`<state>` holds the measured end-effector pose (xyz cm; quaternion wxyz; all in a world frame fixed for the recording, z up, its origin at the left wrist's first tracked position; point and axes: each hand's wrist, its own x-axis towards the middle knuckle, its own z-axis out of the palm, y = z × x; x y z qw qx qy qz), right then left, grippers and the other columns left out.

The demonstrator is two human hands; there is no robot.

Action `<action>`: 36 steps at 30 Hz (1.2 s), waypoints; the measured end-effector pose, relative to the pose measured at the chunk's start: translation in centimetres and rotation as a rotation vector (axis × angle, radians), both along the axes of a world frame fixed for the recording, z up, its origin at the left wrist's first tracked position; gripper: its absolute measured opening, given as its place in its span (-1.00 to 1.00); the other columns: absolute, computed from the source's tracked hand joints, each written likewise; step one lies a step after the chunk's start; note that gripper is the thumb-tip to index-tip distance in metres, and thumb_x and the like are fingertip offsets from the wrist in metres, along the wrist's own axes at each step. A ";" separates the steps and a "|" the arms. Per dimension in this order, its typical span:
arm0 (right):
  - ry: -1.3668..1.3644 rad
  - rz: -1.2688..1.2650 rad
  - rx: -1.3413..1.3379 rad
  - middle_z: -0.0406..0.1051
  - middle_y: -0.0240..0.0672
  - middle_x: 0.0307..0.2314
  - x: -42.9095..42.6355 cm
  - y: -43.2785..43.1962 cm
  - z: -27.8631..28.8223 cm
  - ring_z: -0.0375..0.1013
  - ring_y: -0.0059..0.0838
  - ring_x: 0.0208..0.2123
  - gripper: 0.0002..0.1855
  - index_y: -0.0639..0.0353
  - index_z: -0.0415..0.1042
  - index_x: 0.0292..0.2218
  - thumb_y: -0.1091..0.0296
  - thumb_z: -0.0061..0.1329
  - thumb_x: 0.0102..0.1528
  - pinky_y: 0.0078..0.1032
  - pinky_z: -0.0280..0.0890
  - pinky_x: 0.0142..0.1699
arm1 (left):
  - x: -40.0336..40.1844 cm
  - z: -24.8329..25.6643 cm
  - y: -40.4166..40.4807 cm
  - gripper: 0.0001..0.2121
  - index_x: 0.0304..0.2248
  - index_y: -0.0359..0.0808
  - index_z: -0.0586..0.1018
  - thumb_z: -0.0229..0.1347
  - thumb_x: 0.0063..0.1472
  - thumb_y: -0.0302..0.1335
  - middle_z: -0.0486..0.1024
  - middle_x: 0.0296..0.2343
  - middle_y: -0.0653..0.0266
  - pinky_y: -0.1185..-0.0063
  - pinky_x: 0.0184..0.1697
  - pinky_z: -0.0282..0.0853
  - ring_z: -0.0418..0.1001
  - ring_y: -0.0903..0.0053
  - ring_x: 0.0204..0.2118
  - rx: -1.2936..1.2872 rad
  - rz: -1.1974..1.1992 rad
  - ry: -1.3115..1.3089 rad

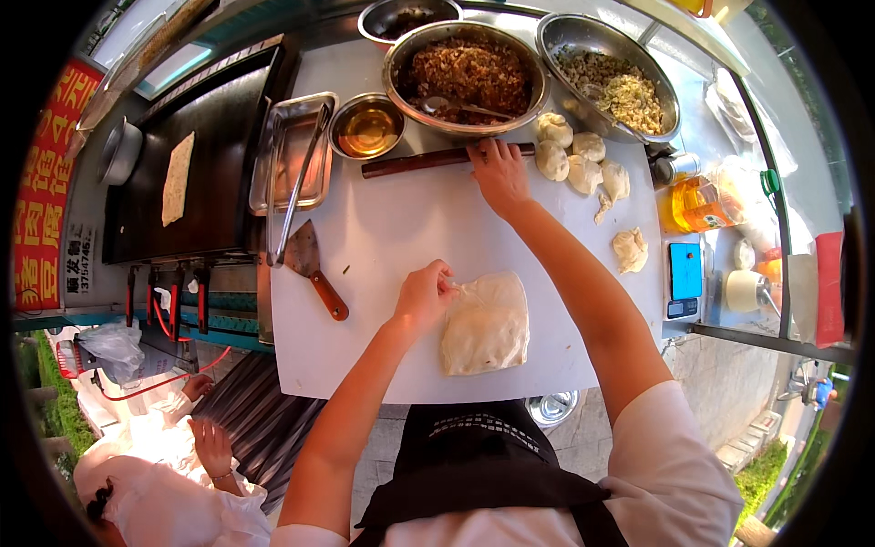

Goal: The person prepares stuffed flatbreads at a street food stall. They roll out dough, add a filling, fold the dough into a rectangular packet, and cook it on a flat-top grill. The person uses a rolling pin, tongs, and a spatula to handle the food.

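A flat, folded dough packet point(487, 335) lies on the white work board point(355, 369) close to my body. My left hand point(425, 292) pinches the dough at its upper left corner. Farther up the board, my right hand point(501, 176) has its fingers over a dark wooden rolling pin point(417, 163), which lies crosswise below the filling bowl. Several dough balls point(586, 174) sit in a cluster to the right of the pin. One more dough lump point(629, 250) rests apart, near the board's right edge.
Steel bowls of dark meat filling point(472, 72) and chopped filling point(629, 102) stand behind, beside an oil bowl point(369, 130). Left are tongs point(301, 184) on a steel tray point(311, 198), a scraper point(328, 294) and a griddle point(219, 157) bearing flat dough point(179, 179). A co-worker point(171, 478) is lower left.
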<state>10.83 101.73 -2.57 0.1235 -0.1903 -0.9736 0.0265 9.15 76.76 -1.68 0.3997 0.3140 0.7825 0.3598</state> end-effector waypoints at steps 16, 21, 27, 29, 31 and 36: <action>-0.150 0.094 -0.462 0.34 -0.31 -0.16 19.1 -9.5 4.6 0.28 -0.27 -0.02 -0.52 0.00 0.38 -0.04 0.33 0.10 -0.04 -0.27 0.08 0.10 | 5.1 -0.7 -3.8 -0.48 0.11 -0.34 0.25 -0.06 0.25 -0.21 0.07 0.18 0.12 0.01 0.23 -0.31 -0.10 0.09 0.26 -0.078 -0.014 0.874; -0.263 -0.126 -0.238 -0.11 -0.14 0.23 17.8 -10.0 2.3 -0.24 -0.17 0.30 -0.35 0.18 0.12 0.16 -0.06 -0.23 0.18 -0.13 -0.35 0.32 | 3.0 -1.6 -1.3 -0.44 0.15 -0.35 0.20 -0.15 0.28 -0.14 0.00 0.21 0.09 -0.05 0.22 -0.39 -0.18 0.06 0.28 -0.129 -0.086 0.980; -0.121 -0.153 -0.134 -0.11 -0.06 0.22 12.0 -5.2 1.4 -0.20 -0.12 0.28 -0.31 0.24 0.03 0.19 -0.02 -0.21 0.18 -0.04 -0.34 0.30 | -4.1 -1.7 5.7 -0.45 0.16 -0.29 0.20 -0.12 0.27 -0.17 0.05 0.19 0.09 -0.04 0.21 -0.35 -0.13 0.05 0.26 0.025 -0.050 1.014; -0.092 -0.145 -0.122 -0.12 -0.07 0.22 12.0 -5.2 1.5 -0.20 -0.11 0.28 -0.28 0.25 -0.02 0.20 -0.01 -0.20 0.17 -0.01 -0.34 0.29 | -1.9 -2.1 3.9 -0.45 0.16 -0.29 0.21 -0.09 0.25 -0.18 0.13 0.13 0.06 0.03 0.19 -0.22 0.00 0.09 0.21 0.035 -0.040 1.020; -0.196 -0.169 -0.242 -0.14 -0.06 0.23 15.9 -8.8 0.8 -0.19 -0.09 0.28 -0.22 0.28 -0.08 0.22 -0.02 -0.16 0.15 -0.03 -0.34 0.30 | 0.0 -1.7 1.7 -0.43 0.16 -0.28 0.20 -0.06 0.23 -0.17 0.21 0.04 0.06 0.13 0.15 -0.10 0.11 0.14 0.12 -0.034 -0.052 0.986; -0.134 -0.171 -0.168 -0.11 -0.05 0.22 12.2 -5.1 0.8 -0.20 -0.09 0.28 -0.23 0.29 -0.04 0.20 -0.04 -0.18 0.15 -0.06 -0.33 0.30 | -2.5 -1.8 4.6 -0.48 0.05 -0.26 0.31 0.02 0.17 -0.15 0.30 -0.28 0.17 0.38 -0.12 0.07 0.24 0.31 -0.22 0.005 -0.029 1.004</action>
